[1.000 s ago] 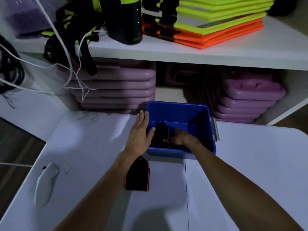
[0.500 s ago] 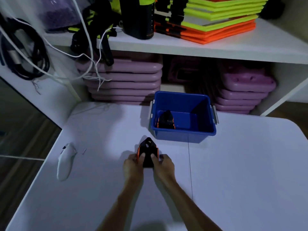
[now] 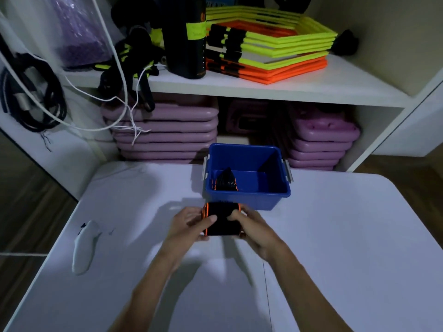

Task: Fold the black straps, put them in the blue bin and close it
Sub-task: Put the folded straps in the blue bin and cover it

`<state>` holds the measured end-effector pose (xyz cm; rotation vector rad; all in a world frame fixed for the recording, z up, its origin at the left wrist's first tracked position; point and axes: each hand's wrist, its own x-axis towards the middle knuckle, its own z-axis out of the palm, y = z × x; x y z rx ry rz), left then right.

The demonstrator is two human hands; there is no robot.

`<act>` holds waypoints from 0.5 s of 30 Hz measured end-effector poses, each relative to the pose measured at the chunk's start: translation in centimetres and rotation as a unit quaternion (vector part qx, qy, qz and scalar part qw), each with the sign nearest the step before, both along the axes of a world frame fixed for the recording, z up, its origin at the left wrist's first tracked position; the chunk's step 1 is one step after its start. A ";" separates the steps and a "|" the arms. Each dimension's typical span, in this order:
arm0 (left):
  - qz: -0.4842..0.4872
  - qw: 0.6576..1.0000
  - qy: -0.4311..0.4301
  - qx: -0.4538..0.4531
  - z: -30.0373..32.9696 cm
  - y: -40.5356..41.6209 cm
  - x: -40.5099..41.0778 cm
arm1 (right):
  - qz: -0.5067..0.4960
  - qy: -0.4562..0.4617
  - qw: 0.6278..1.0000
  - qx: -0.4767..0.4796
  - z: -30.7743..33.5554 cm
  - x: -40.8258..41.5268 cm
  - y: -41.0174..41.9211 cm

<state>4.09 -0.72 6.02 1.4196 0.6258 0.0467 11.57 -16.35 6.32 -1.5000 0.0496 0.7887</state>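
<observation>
Black folded strap [image 3: 221,219] pinched between left hand [image 3: 189,224] and right hand [image 3: 251,226], just before blue bin [image 3: 249,200].

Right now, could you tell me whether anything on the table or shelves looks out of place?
Yes: loose white cords trail off the upper shelf with frayed ends dangling over the purple stack.
</observation>
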 end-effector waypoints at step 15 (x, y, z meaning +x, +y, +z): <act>-0.163 0.952 0.037 0.256 -1.2 -2.3 22.1 | -0.006 -0.070 0.973 -0.218 -0.7 19.4 -0.2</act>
